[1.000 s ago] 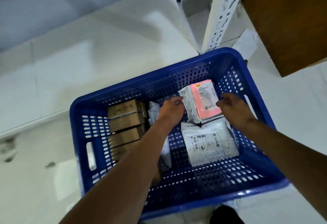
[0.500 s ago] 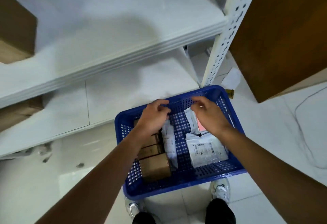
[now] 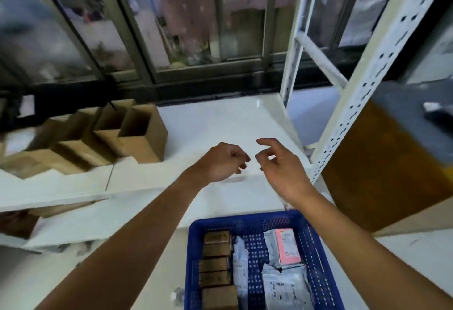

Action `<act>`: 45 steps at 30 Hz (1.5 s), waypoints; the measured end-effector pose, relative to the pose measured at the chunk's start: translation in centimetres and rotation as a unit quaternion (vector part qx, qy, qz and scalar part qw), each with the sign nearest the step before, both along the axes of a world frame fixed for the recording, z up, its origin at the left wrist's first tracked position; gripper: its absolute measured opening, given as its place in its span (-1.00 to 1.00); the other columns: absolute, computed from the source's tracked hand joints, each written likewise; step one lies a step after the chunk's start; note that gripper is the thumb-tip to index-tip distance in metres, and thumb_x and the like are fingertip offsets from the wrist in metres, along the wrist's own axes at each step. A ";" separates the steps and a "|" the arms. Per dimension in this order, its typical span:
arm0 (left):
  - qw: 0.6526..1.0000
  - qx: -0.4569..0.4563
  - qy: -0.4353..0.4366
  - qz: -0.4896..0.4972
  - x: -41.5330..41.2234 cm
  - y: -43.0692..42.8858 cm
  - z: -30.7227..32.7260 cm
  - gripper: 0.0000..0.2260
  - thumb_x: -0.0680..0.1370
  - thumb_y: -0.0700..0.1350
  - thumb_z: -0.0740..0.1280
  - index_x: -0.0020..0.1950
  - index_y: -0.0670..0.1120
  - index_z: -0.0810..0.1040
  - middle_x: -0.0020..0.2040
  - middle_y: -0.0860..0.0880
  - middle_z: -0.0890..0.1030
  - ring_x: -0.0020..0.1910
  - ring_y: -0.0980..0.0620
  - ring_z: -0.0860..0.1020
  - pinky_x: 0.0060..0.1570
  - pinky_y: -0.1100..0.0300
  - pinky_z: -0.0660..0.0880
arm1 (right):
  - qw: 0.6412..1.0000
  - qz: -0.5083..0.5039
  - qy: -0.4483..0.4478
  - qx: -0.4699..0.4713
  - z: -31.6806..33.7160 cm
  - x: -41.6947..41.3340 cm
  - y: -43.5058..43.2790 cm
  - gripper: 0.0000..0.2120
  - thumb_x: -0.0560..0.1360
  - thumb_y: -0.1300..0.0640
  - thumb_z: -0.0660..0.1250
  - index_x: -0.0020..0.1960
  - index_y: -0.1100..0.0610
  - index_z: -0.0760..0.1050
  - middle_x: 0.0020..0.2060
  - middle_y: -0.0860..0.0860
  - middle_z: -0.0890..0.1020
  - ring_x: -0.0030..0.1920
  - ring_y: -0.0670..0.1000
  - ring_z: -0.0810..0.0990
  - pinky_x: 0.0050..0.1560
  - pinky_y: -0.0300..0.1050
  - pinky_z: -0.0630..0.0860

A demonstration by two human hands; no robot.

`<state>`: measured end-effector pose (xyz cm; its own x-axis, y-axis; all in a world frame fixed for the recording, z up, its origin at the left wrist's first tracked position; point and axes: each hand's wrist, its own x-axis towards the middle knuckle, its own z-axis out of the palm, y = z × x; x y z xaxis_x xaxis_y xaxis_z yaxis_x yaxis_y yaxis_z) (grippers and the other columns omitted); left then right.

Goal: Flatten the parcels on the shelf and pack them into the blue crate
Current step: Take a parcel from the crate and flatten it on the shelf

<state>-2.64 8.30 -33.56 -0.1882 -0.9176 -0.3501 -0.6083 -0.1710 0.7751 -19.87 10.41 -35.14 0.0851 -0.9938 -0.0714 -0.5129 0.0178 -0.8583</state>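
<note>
The left hand (image 3: 220,162) (loosely curled) and the right hand (image 3: 282,167) (fingers relaxed, spread) hover empty over the white shelf (image 3: 220,118). Open brown cardboard boxes (image 3: 137,135) stand on its left, not yet flattened. The blue plastic crate (image 3: 245,220) waits below, probably for easy reach.

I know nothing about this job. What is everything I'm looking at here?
crate: one, blue, low in front of the shelf.
flattened boxes: about five, brown, in a row along the crate's left side.
mailer bags: at least three, white-grey, in the crate's middle and right.
pink parcel: one, pink, lying on a bag at the crate's right.
open cartons: about four, brown, upright on the shelf's left.
shelf: one, white.
shelf post: one, white, perforated, right.
wooden panel: one, brown, far right.
window: dark-framed, behind.
left hand: empty, loosely curled, over the shelf.
right hand: empty, relaxed, beside it.
</note>
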 end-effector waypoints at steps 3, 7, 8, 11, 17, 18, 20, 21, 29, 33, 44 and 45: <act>0.999 -0.031 -0.001 0.006 1.4 -0.1 6.6 -0.80 0.62 -0.10 0.26 0.07 -0.05 0.68 -0.02 0.00 0.71 -0.09 0.05 0.70 -0.13 0.28 0.50 | 0.999 0.003 0.002 -0.045 5.1 1.5 -0.4 -0.68 0.60 0.02 0.20 0.33 -0.20 0.40 0.01 -0.16 0.63 -0.08 -0.06 0.64 0.05 0.07 0.57; 0.996 -0.088 0.011 0.020 3.1 0.3 15.4 -0.81 0.61 -0.07 0.29 0.05 -0.07 0.69 -0.03 0.00 0.72 -0.09 0.06 0.70 -0.07 0.25 0.56 | 0.992 0.011 0.011 -0.125 13.0 3.6 -1.0 -0.69 0.58 0.05 0.21 0.29 -0.17 0.46 -0.04 -0.16 0.65 -0.13 -0.05 0.65 -0.01 0.05 0.58; 0.995 -0.098 0.015 0.024 3.4 0.6 17.2 -0.81 0.60 -0.06 0.30 0.04 -0.05 0.69 -0.04 0.02 0.72 -0.09 0.06 0.70 0.02 0.16 0.56 | 0.990 0.016 0.013 -0.143 14.6 4.0 -1.2 -0.69 0.58 0.05 0.21 0.30 -0.15 0.47 -0.05 -0.15 0.66 -0.12 -0.05 0.65 -0.01 0.04 0.58; 0.988 -0.149 0.017 0.028 4.9 1.5 23.0 -0.81 0.61 -0.03 0.30 0.01 -0.04 0.70 -0.06 0.02 0.72 -0.09 0.06 0.70 0.15 0.05 0.57 | 0.981 0.026 0.025 -0.190 20.5 5.2 -1.5 -0.68 0.57 0.05 0.20 0.31 -0.11 0.49 -0.09 -0.10 0.68 -0.08 -0.02 0.64 -0.01 0.02 0.57; 0.970 -0.242 0.007 0.029 6.9 2.7 30.9 -0.81 0.64 -0.06 0.30 0.00 -0.05 0.70 -0.08 -0.01 0.72 -0.09 0.06 0.69 0.11 0.07 0.61 | 0.948 0.044 0.086 -0.303 28.3 7.8 -1.5 -0.71 0.52 -0.05 0.19 0.17 -0.05 0.57 0.04 -0.07 0.69 0.05 0.06 0.64 0.04 0.04 0.56; 0.965 -0.259 0.011 0.036 7.0 2.8 31.8 -0.81 0.63 -0.06 0.30 -0.02 -0.03 0.71 -0.11 0.01 0.72 -0.12 0.09 0.68 0.04 0.12 0.62 | 0.943 0.045 0.091 -0.317 29.3 8.0 -1.6 -0.73 0.53 -0.04 0.20 0.14 -0.05 0.58 0.02 -0.09 0.69 0.02 0.03 0.64 0.02 0.01 0.56; 0.955 -0.291 0.013 0.056 7.4 3.0 33.5 -0.80 0.63 -0.07 0.30 -0.06 -0.01 0.72 -0.19 0.07 0.71 -0.20 0.14 0.66 -0.13 0.24 0.57 | 0.929 0.044 0.100 -0.352 31.4 8.5 -1.9 -0.80 0.57 0.03 0.23 0.10 -0.04 0.60 -0.02 -0.13 0.68 -0.06 -0.05 0.61 -0.06 -0.10 0.51; 0.952 -0.301 0.012 0.063 7.8 3.0 34.3 -0.80 0.64 -0.07 0.30 -0.06 0.00 0.72 -0.21 0.08 0.70 -0.22 0.15 0.66 -0.19 0.25 0.56 | 0.922 0.040 0.104 -0.370 32.7 8.7 -2.1 -0.82 0.58 0.05 0.25 0.10 -0.03 0.60 -0.03 -0.13 0.68 -0.10 -0.09 0.58 -0.09 -0.13 0.47; 0.908 -0.405 -0.037 0.101 10.0 0.7 37.4 -0.79 0.61 -0.08 0.29 -0.13 0.03 0.69 -0.16 0.11 0.70 -0.15 0.12 0.66 0.01 0.09 0.62 | 0.887 0.028 0.197 -0.417 37.9 9.1 -6.1 -0.81 0.57 0.04 0.29 0.16 -0.02 0.57 0.09 -0.09 0.62 0.03 -0.07 0.56 0.04 -0.09 0.53; 0.874 -0.450 -0.148 0.104 11.3 -2.4 37.3 -0.80 0.63 -0.05 0.26 0.03 0.05 0.70 0.04 0.15 0.69 0.05 0.15 0.59 0.15 0.15 0.53 | 0.872 0.013 0.295 -0.390 38.1 8.5 -7.6 -0.61 0.59 -0.03 0.27 0.40 -0.05 0.43 0.31 -0.05 0.51 0.30 0.01 0.44 0.24 -0.04 0.44; 0.889 -0.333 -0.313 0.022 13.3 -5.3 35.5 -0.61 0.72 0.06 0.02 0.53 0.11 0.36 0.52 0.05 0.38 0.46 -0.08 0.35 0.40 0.10 0.26 | 0.890 0.123 0.319 -0.301 37.2 10.3 -9.5 -0.53 0.65 -0.06 0.12 0.54 -0.04 0.25 0.45 0.05 0.43 0.42 0.10 0.37 0.32 -0.01 0.35; 0.888 -0.333 -0.316 0.021 13.4 -5.3 35.5 -0.61 0.71 0.08 0.02 0.52 0.12 0.37 0.52 0.06 0.40 0.46 -0.08 0.36 0.40 0.08 0.26 | 0.891 0.130 0.319 -0.295 37.2 10.5 -9.6 -0.54 0.66 -0.05 0.12 0.54 -0.04 0.25 0.45 0.05 0.43 0.42 0.11 0.37 0.31 0.00 0.37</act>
